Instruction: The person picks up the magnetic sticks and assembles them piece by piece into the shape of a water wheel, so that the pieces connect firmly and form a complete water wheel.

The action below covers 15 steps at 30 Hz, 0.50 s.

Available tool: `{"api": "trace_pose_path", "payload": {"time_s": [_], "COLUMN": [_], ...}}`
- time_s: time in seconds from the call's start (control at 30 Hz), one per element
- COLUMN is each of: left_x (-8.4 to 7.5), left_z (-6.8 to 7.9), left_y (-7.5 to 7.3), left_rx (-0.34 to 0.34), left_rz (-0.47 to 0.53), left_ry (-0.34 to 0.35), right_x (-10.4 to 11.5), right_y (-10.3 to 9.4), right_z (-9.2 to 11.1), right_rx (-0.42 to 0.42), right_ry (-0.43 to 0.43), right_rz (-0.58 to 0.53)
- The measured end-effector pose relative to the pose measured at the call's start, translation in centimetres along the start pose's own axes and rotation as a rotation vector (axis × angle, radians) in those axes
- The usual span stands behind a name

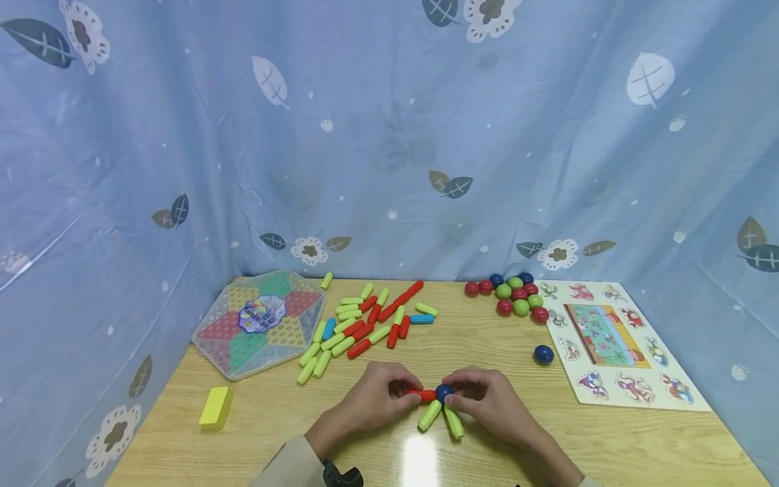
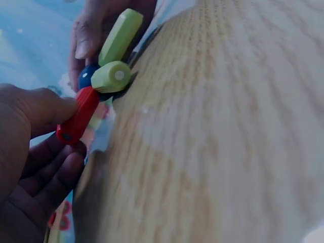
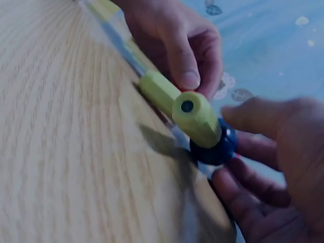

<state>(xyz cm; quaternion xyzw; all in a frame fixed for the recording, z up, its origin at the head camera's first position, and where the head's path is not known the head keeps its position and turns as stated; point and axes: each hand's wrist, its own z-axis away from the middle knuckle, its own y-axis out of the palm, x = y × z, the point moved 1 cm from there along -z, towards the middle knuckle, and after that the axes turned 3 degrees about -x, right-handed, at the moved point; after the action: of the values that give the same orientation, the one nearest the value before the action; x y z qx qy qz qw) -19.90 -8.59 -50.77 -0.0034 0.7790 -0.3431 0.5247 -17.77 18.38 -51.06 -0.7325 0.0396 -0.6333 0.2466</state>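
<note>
My left hand (image 1: 380,399) pinches a short red rod (image 1: 424,395) between thumb and fingers. One end of that rod meets a dark blue ball (image 1: 444,392), which my right hand (image 1: 491,404) holds from the right with thumb and fingers. Two yellow-green rods (image 1: 429,416) stick out from the ball toward the near side, spread in a V. The left wrist view shows the left thumb lying along the red rod (image 2: 78,116). In the right wrist view, a dark dot marks the end of one yellow-green rod (image 3: 197,119), and the fingers sit around the ball (image 3: 217,147).
Many loose red, yellow-green and blue rods (image 1: 359,328) lie behind the left hand. Coloured balls (image 1: 517,294) cluster at the back right, with a lone blue ball (image 1: 544,354) nearer. Around them are a hexagonal game board (image 1: 243,352), a yellow block (image 1: 216,408) and a picture puzzle (image 1: 660,389).
</note>
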Motion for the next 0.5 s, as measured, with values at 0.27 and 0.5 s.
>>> {"api": "trace_pose_path", "payload": {"time_s": [0.27,0.5], "left_x": [0.04,0.03], "left_z": [-0.19,-0.28], "left_y": [0.22,0.44], "left_rx": [-0.019,-0.029], "left_rz": [-0.015,-0.012], "left_ry": [0.041,0.043], "right_x": [0.59,0.57], "right_y": [-0.29,-0.75], "right_z": [-0.57,-0.65], "right_rx": [-0.006,0.032], "right_ry": [0.061,0.053], "right_rz": [0.042,0.026]}}
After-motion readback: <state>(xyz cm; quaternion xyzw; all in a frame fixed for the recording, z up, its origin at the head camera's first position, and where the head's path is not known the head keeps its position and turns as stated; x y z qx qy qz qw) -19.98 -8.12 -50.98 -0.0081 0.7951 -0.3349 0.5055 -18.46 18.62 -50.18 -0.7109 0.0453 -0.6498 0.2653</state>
